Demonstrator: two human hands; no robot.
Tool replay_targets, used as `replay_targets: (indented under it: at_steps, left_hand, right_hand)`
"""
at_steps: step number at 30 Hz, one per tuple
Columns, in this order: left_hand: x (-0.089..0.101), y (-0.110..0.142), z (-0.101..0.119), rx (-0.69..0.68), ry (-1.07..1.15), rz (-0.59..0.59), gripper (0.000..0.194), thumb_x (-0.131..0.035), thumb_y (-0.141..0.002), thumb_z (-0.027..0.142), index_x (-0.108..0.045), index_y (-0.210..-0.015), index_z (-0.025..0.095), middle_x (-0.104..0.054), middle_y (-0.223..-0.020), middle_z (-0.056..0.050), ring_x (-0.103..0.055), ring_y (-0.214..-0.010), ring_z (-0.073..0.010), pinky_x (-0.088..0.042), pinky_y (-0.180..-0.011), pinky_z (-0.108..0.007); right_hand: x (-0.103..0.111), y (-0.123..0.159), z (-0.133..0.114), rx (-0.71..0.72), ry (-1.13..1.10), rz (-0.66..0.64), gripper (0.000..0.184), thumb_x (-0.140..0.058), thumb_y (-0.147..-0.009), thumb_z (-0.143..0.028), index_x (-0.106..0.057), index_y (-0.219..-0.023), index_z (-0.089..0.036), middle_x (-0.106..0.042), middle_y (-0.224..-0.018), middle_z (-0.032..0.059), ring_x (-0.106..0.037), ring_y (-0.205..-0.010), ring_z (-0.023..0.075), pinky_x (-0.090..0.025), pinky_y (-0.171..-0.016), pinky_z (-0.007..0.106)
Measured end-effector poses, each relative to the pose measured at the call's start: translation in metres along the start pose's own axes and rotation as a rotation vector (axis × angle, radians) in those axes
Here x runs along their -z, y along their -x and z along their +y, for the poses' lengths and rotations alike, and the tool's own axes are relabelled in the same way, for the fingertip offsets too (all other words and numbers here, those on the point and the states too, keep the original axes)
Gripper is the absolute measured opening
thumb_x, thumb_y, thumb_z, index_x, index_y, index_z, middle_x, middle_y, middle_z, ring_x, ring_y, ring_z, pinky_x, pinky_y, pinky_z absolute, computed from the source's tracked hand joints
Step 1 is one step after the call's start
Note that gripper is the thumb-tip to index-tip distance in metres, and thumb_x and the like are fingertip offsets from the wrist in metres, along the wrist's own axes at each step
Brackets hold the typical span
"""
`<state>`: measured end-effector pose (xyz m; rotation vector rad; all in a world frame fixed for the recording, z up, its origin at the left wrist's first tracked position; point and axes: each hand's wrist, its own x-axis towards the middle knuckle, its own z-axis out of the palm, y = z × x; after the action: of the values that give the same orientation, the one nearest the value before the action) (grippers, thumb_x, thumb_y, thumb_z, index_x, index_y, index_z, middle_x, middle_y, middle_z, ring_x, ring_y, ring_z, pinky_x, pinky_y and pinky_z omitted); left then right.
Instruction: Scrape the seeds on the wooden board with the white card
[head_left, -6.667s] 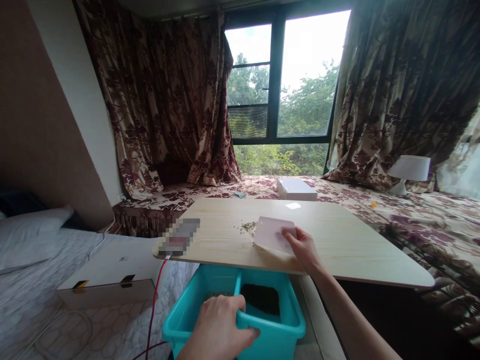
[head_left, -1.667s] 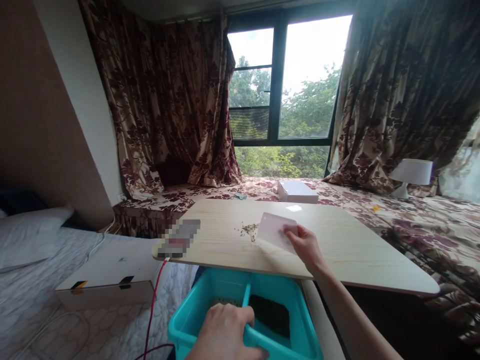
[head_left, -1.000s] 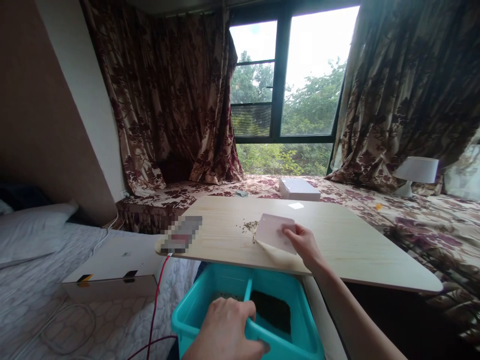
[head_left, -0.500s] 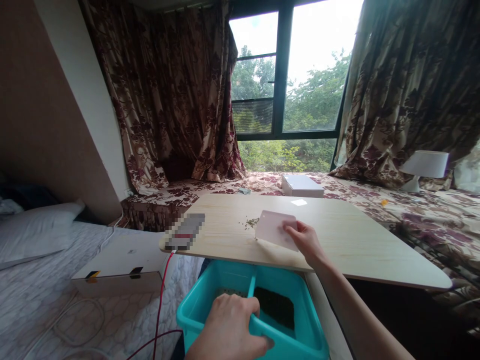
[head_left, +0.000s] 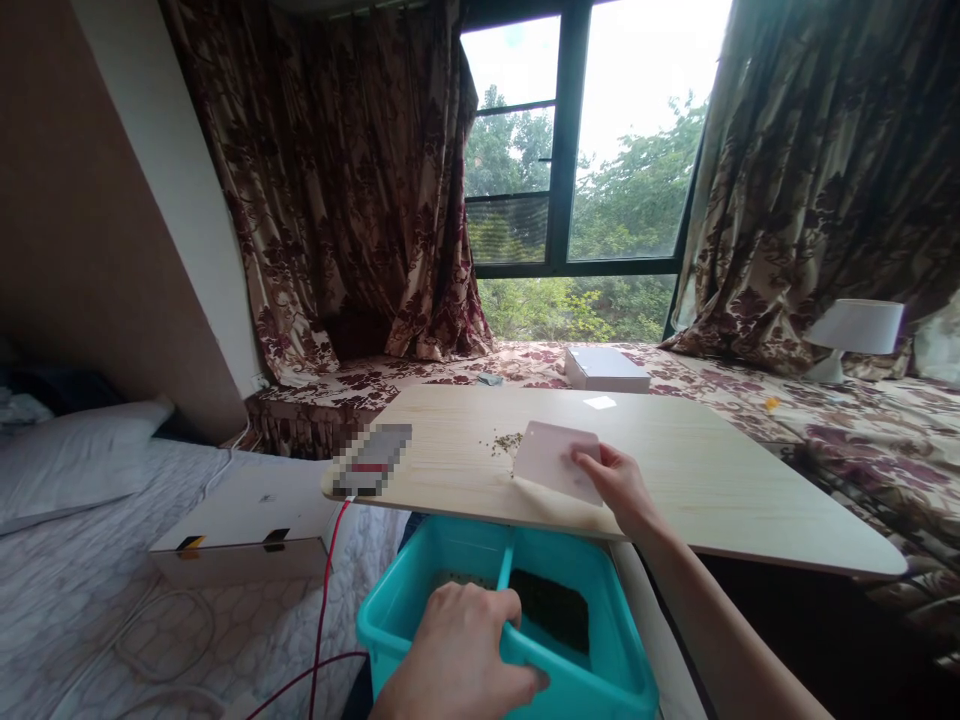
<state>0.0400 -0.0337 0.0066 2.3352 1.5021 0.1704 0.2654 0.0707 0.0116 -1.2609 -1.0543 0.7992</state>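
The right hand [head_left: 619, 485] pinches a thin, translucent, pinkish card [head_left: 551, 460] with rounded corners between its fingers. The card is over the pale, wood-grained, round-cornered desk [head_left: 735, 470], just beside a loose scatter of tiny, roundish grains [head_left: 508, 442]. Below, the left hand [head_left: 461, 645] has its fingers hooked around the near rim of a glossy turquoise plastic bin [head_left: 592, 690], by its divider. The bin's right compartment holds a dark, granular mass [head_left: 553, 610]; the left one, paler specks [head_left: 459, 579].
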Motion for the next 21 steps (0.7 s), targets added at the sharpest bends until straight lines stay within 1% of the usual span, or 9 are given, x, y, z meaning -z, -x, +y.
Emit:
replay_targets:
  at_steps: [5,10,13,18,21]
  left_hand:
    - [0.004,0.002,0.002,0.009,0.001,-0.014,0.025,-0.060,-0.063,0.044,-0.065,-0.082,0.028,-0.067,-0.079,0.000,-0.058,-0.081,-0.0232,-0.037,-0.070,-0.030]
    - [0.005,0.002,0.002,0.006,0.001,-0.010,0.024,-0.061,-0.062,0.044,-0.064,-0.079,0.027,-0.067,-0.077,0.000,-0.058,-0.080,-0.0230,-0.037,-0.069,-0.029]
    - [0.004,0.003,0.002,0.007,0.000,-0.011,0.025,-0.061,-0.062,0.045,-0.064,-0.078,0.027,-0.067,-0.077,0.000,-0.058,-0.080,-0.0231,-0.037,-0.068,-0.029]
    - [0.005,0.004,0.003,0.024,0.020,-0.009,0.028,-0.061,-0.062,0.044,-0.065,-0.084,0.028,-0.067,-0.080,-0.001,-0.058,-0.082,-0.0230,-0.037,-0.070,-0.029]
    - [0.004,0.004,0.003,0.023,0.027,0.003,0.027,-0.062,-0.060,0.043,-0.065,-0.082,0.029,-0.066,-0.079,0.000,-0.058,-0.082,-0.0231,-0.037,-0.071,-0.029]
  right_hand:
    - [-0.006,-0.003,-0.001,-0.006,0.020,0.035,0.022,-0.065,-0.060,-0.031,-0.068,-0.074,-0.014,-0.068,-0.066,0.0042,-0.060,-0.054,0.0151,-0.045,-0.049,0.025]
    - [-0.010,0.000,-0.005,-0.013,0.004,-0.023,0.025,-0.065,-0.060,-0.032,-0.068,-0.077,-0.014,-0.069,-0.068,0.0049,-0.060,-0.055,0.0154,-0.046,-0.049,0.025]
    - [-0.006,0.002,-0.006,0.020,0.014,-0.023,0.028,-0.065,-0.060,-0.034,-0.069,-0.079,-0.013,-0.070,-0.069,0.0060,-0.061,-0.055,0.0161,-0.046,-0.048,0.025]
    - [0.004,0.003,-0.001,0.051,0.055,0.026,0.027,-0.066,-0.060,-0.034,-0.070,-0.077,-0.013,-0.071,-0.069,0.0060,-0.062,-0.056,0.0165,-0.046,-0.050,0.025]
    - [0.005,0.003,0.003,0.048,0.050,0.008,0.027,-0.065,-0.060,-0.034,-0.069,-0.077,-0.014,-0.070,-0.068,0.0056,-0.062,-0.055,0.0163,-0.046,-0.050,0.026]
